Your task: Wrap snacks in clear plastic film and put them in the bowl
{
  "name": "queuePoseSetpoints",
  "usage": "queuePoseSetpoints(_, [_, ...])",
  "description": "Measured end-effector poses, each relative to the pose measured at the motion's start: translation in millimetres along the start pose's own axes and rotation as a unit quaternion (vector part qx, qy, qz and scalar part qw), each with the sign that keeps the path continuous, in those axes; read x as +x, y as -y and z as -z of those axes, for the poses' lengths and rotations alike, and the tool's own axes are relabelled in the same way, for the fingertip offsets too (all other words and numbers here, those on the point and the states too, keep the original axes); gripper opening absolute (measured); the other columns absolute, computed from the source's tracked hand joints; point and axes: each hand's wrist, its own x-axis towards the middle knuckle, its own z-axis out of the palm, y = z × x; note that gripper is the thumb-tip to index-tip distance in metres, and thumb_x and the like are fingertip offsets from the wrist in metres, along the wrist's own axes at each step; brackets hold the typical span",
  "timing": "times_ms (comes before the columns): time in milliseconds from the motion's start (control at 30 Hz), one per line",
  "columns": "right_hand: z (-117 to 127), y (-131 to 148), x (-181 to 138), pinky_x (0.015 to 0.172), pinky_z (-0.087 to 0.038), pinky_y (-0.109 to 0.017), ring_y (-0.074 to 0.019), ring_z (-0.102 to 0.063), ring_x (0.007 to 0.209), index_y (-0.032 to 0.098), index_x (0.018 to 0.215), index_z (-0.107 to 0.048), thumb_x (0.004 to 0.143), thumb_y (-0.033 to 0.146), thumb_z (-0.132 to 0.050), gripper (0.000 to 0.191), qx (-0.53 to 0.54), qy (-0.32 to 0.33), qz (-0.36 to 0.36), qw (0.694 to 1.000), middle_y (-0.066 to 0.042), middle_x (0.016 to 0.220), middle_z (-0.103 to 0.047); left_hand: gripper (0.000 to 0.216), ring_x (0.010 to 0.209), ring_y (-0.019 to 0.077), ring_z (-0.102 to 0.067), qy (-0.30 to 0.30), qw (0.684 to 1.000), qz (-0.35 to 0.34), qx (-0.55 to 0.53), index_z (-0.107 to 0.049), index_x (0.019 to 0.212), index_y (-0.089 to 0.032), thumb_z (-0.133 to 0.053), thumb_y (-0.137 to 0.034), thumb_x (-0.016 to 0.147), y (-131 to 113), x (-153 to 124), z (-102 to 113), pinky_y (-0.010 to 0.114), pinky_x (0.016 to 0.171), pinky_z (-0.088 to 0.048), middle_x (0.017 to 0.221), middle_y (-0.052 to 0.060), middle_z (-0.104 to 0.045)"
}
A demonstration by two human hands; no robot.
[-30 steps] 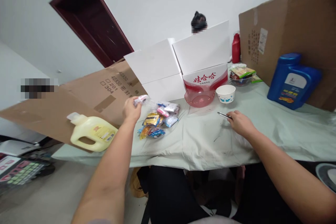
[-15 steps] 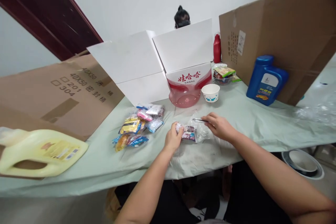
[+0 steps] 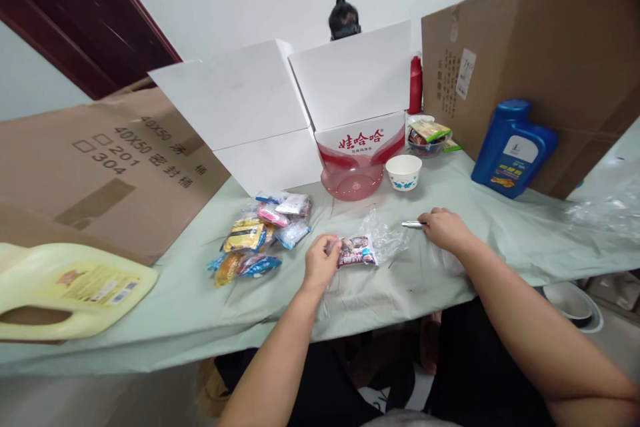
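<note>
Two hands met over the pale green cloth counter: my left hand pinched one end of a small crinkly clear-plastic snack packet lying flat, long axis left-right, loose end toward my right hand, which gripped a slim silver tool; holding that end firmly seemed wisest.

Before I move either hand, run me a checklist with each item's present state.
1. Left hand has a grip on the wrapped packet: ok.
2. Right hand holds the thin metal tool: ok.
3. Tool tip apart from the packet: ok.
4. Pink basin and paper bowl apart from both hands: ok.
5. Clear wrap already opened: cannot tell.
6. Pile of packets apart from both hands: ok.
</note>
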Motion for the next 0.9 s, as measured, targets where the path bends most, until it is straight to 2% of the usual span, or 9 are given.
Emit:
queuePoseSetpoints(133, [-9, 22, -1, 0.097, -0.042, -0.040, -0.0285, -0.052, 0.119, 0.016, 0.127, -0.060, 0.095, 0.035, -0.047, 0.039, 0.093, -0.060, 0.051, 0.992, -0.016, 0.125, -0.060, 0.030, 0.068, 0.0160, -0.064, -0.051, 0.994, 0.051, -0.079, -0.055, 0.086, -0.020, -0.045, -0.047, 0.088, 6, 1, -5, 0.029, 0.064, -0.053, 0.083, 0.004, -0.068])
queuePoseSetpoints(233, [-16, 50, -5, 0.086, -0.048, -0.033, -0.0226, -0.062, 0.102, 0.017, 0.137, -0.050, 0.089, 0.040, -0.058, 0.054, 0.228, -0.028, 0.126, 0.965, -0.013, 0.121, -0.063, 0.023, 0.069, 0.0150, -0.065, -0.065, 0.990, 0.058, -0.107, -0.051, 0.085, -0.020, -0.048, -0.043, 0.085, 9, 2, -8, 0.027, 0.063, -0.053, 0.085, 0.004, -0.069])
queuePoseSetpoints(300, [-17, 59, -8, 0.075, -0.050, -0.032, -0.0206, -0.065, 0.084, 0.017, 0.131, -0.056, 0.082, 0.033, -0.066, 0.052, 0.241, 0.016, 0.135, 0.961, -0.009, 0.104, -0.069, 0.013, 0.071, 0.0152, -0.065, -0.082, 0.991, 0.054, -0.096, -0.053, 0.085, -0.020, -0.053, -0.033, 0.081, 11, 4, -3, 0.027, 0.066, -0.052, 0.082, 0.002, -0.068])
queuePoseSetpoints(400, [-16, 58, -11, 0.074, -0.049, -0.032, -0.0203, -0.063, 0.077, 0.019, 0.099, -0.072, 0.080, 0.018, -0.063, 0.021, 0.220, 0.033, 0.150, 0.963, -0.005, 0.083, -0.068, 0.009, 0.079, 0.0175, -0.063, -0.141, 0.988, 0.039, -0.053, -0.056, 0.084, -0.020, -0.055, -0.019, 0.075, 9, 11, 17, 0.032, 0.077, -0.051, 0.082, 0.003, -0.064])
queuePoseSetpoints(500, [-16, 55, -12, 0.089, -0.047, -0.038, -0.0252, -0.060, 0.099, 0.019, 0.094, -0.071, 0.083, 0.021, -0.061, 0.015, 0.219, -0.032, 0.189, 0.957, -0.010, 0.100, -0.066, 0.013, 0.097, 0.0208, -0.059, -0.209, 0.978, -0.012, -0.012, -0.058, 0.086, -0.019, -0.056, -0.015, 0.074, -3, 9, 35, 0.037, 0.091, -0.046, 0.093, 0.006, -0.062])
queuePoseSetpoints(600, [-21, 60, -11, 0.096, -0.044, -0.041, -0.0281, -0.054, 0.113, 0.015, 0.121, -0.062, 0.085, 0.031, -0.063, 0.039, 0.238, -0.073, 0.191, 0.949, -0.016, 0.123, -0.058, 0.009, 0.083, 0.0176, -0.061, -0.106, 0.974, -0.198, 0.039, -0.060, 0.088, -0.020, -0.055, -0.018, 0.080, -24, -7, 36, 0.031, 0.079, -0.050, 0.086, 0.004, -0.064])
queuePoseSetpoints(667, [-23, 65, -10, 0.089, -0.047, -0.038, -0.0255, -0.060, 0.103, 0.014, 0.128, -0.057, 0.083, 0.029, -0.065, 0.048, 0.250, -0.029, 0.168, 0.953, -0.015, 0.117, -0.063, 0.011, 0.069, 0.0148, -0.061, 0.059, 0.945, -0.312, 0.083, -0.063, 0.089, -0.020, -0.054, -0.019, 0.085, -34, -17, 30, 0.027, 0.068, -0.051, 0.078, 0.002, -0.066])
queuePoseSetpoints(733, [-20, 68, -12, 0.081, -0.048, -0.034, -0.0214, -0.063, 0.088, 0.015, 0.120, -0.063, 0.081, 0.021, -0.065, 0.039, 0.253, 0.012, 0.170, 0.952, -0.010, 0.098, -0.068, 0.013, 0.077, 0.0169, -0.065, 0.139, 0.920, -0.339, 0.142, -0.066, 0.092, -0.021, -0.054, -0.022, 0.088, -38, -21, 23, 0.029, 0.072, -0.053, 0.085, 0.005, -0.069])
queuePoseSetpoints(900, [-2, 74, -31, 0.089, -0.041, -0.039, -0.0218, -0.058, 0.092, 0.021, 0.088, -0.074, 0.081, 0.011, -0.058, 0.019, 0.235, -0.010, 0.368, 0.900, -0.007, 0.089, -0.069, 0.032, 0.132, 0.0410, -0.040, -0.012, 0.925, -0.225, 0.305, -0.065, 0.116, -0.018, -0.058, -0.033, 0.088, -20, -5, 28, 0.063, 0.101, -0.038, 0.139, 0.019, -0.049])
